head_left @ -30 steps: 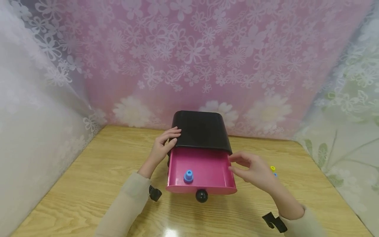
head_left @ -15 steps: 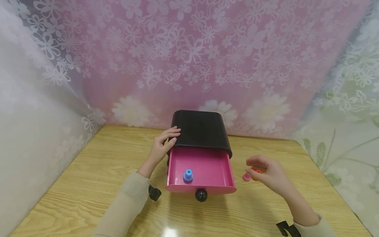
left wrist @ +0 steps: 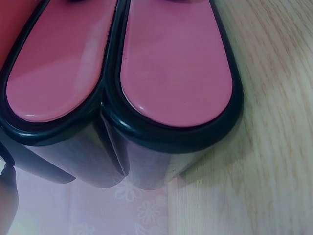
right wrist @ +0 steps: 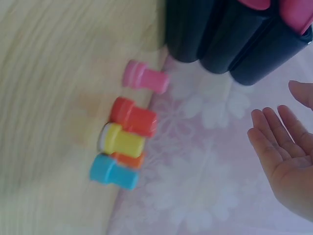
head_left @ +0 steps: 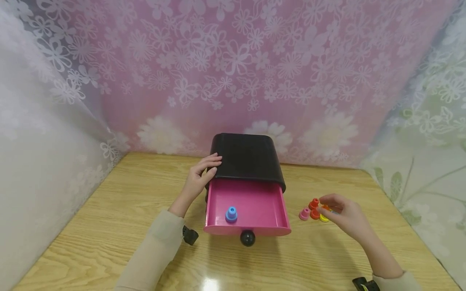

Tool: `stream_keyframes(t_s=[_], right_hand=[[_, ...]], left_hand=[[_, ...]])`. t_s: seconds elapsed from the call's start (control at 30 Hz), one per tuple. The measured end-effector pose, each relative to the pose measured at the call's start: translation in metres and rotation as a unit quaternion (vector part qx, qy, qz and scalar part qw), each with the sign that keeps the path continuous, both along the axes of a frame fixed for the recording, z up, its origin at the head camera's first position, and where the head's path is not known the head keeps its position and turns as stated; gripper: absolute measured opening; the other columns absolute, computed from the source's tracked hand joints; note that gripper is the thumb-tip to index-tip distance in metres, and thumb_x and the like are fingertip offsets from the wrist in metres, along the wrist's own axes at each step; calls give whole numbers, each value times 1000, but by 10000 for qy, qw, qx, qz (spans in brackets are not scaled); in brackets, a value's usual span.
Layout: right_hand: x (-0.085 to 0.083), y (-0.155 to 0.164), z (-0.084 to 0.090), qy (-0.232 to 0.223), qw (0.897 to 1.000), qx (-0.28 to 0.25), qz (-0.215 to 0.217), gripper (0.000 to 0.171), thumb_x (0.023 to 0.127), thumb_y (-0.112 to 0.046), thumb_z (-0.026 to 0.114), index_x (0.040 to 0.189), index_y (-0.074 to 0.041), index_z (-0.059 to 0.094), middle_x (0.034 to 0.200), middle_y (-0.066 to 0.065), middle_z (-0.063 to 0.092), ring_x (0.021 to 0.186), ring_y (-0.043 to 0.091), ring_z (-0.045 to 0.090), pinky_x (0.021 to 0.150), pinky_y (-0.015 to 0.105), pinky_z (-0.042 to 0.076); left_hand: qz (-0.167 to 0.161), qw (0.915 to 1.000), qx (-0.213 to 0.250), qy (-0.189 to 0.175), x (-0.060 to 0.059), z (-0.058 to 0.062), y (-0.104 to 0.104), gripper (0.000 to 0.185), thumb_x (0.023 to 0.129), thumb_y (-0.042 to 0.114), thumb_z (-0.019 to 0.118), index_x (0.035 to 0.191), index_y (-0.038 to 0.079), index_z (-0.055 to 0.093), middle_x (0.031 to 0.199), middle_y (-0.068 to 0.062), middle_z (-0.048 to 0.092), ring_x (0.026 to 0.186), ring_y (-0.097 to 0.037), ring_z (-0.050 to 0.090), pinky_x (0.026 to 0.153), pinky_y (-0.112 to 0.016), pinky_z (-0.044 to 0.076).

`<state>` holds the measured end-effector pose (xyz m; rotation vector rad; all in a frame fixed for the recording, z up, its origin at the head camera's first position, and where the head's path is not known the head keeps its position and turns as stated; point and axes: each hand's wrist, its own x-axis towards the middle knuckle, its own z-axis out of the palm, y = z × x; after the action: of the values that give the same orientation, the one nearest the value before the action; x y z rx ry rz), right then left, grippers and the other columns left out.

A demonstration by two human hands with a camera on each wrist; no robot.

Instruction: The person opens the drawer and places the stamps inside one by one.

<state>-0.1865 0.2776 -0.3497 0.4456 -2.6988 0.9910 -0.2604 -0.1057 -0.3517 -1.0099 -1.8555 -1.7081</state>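
Note:
My left hand [head_left: 198, 176] rests on the left edge of a black drawer cabinet [head_left: 249, 157], fingers lying on its top. The cabinet's pink top drawer [head_left: 255, 202] is pulled out, and a blue toy stamp [head_left: 231, 215] stands upright in it. To the right of the cabinet, my right hand [head_left: 347, 216] hovers with nothing between thumb and fingers. Below its fingertips stand several toy stamps: a pink one [head_left: 304, 214], red ones [head_left: 314, 203] and a yellow one [head_left: 324, 218]. The right wrist view shows a blue stamp [right wrist: 113, 171] and an orange one [right wrist: 129, 159] there too.
Two closed pink drawer fronts [left wrist: 176, 63] show in the left wrist view, set in black rims. A black ball knob [head_left: 247, 238] sticks out from the pulled-out drawer. Behind the wooden table [head_left: 153, 178] hangs a pink floral curtain [head_left: 236, 72].
My right hand has moved right, from the drawer's right edge to above the toy stamps, which now show beside its fingers. The left hand and the drawer have stayed put.

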Motion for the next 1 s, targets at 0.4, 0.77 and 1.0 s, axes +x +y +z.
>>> stream_keyframes(t_s=[0.4, 0.77, 1.0], right_hand=[[-14, 30, -19, 38, 9987, 332, -387, 25, 83, -15, 62, 101, 1, 59, 96, 17, 61, 83, 23, 59, 65, 17, 47], [-21, 48, -27, -104, 9967, 480, -641, 29, 84, -15, 61, 102, 6, 58, 97, 22, 60, 87, 38, 56, 67, 40, 50], [-23, 53, -31, -217, 9964, 483, -659, 29, 83, -14, 61, 102, 8, 57, 96, 23, 60, 87, 39, 56, 68, 43, 49]], left_hand=[[4, 9999, 28, 100, -1, 0, 0, 22, 81, -16, 45, 100, -19, 55, 114, -34, 47, 118, -42, 34, 101, -40, 27], [19, 10000, -4, -28, 0, 1, 0, 23, 81, -15, 45, 101, -19, 55, 115, -33, 47, 120, -40, 33, 100, -43, 26], [36, 10000, -23, 0, -1, 0, -1, 23, 81, -15, 45, 101, -19, 55, 115, -32, 48, 120, -39, 34, 100, -42, 26]])
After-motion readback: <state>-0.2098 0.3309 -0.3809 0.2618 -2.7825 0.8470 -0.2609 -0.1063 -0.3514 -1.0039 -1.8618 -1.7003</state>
